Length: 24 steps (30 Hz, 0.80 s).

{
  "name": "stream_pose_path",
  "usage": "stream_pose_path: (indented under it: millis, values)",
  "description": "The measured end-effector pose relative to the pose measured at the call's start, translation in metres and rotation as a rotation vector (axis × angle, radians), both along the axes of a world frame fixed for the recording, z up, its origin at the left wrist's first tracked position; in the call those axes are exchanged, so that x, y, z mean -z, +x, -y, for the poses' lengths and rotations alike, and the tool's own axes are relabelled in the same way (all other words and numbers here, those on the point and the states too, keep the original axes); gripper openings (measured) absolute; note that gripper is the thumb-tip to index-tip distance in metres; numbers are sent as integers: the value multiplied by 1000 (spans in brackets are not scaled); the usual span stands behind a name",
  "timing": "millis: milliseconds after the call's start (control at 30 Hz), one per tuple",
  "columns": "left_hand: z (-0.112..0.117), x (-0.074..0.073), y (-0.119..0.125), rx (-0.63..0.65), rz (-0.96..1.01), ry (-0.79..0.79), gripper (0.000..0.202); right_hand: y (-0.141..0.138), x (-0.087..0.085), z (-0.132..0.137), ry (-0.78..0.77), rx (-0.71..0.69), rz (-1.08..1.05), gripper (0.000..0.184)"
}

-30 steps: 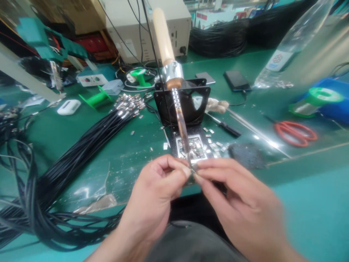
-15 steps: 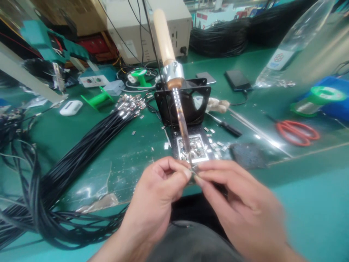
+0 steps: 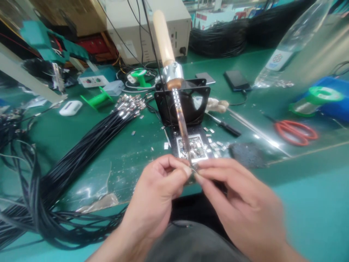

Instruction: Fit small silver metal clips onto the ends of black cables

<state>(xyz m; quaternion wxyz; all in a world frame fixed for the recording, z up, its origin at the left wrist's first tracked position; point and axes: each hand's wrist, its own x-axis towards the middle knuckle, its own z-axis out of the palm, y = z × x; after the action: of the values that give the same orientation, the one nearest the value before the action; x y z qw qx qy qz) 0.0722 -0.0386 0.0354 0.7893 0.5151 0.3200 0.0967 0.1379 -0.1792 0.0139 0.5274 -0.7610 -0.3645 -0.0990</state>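
Observation:
In the lower middle, my left hand (image 3: 158,189) is closed in a pinch of thumb and forefinger. My right hand (image 3: 240,196) faces it, also pinched, with the fingertips almost meeting. A tiny piece between them is too small and blurred to name. Right at the fingertips ends the dark tip of a soldering iron (image 3: 180,112), which slants down from above with its wooden handle up. Behind the hands lies a white-rimmed tray (image 3: 178,149) of small metal pieces. Over the lap below shows a thin dark cable end (image 3: 180,225).
A black fan frame (image 3: 203,109) stands behind the iron. Bundled black cables (image 3: 89,145) with metal ends fill the left. To the right lie a black-handled tool (image 3: 230,129), a dark pad (image 3: 247,154), red-handled scissors (image 3: 296,133) and a solder spool (image 3: 313,102). Loose metal bits are scattered around.
Almost nothing differs. My hands remain pinched together at the iron's tip, with only a very slight shift of the fingers and of the view.

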Motion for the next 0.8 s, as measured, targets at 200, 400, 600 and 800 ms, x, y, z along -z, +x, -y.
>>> stream_pose_path:
  millis: [200,400,600,800]
  values:
    - [0,-1,1,4,-5,-12,18,0,-2,1,9,-4,1,13]
    - [0,-2,0,2,2,-14,18,-1,-1,1,5,-1,-12,13]
    - [0,-3,1,-2,11,-19,18,-2,-3,2,-8,-4,-42,15]
    - [0,-1,-1,-3,18,-23,18,-3,-2,2,-5,-4,-38,13]
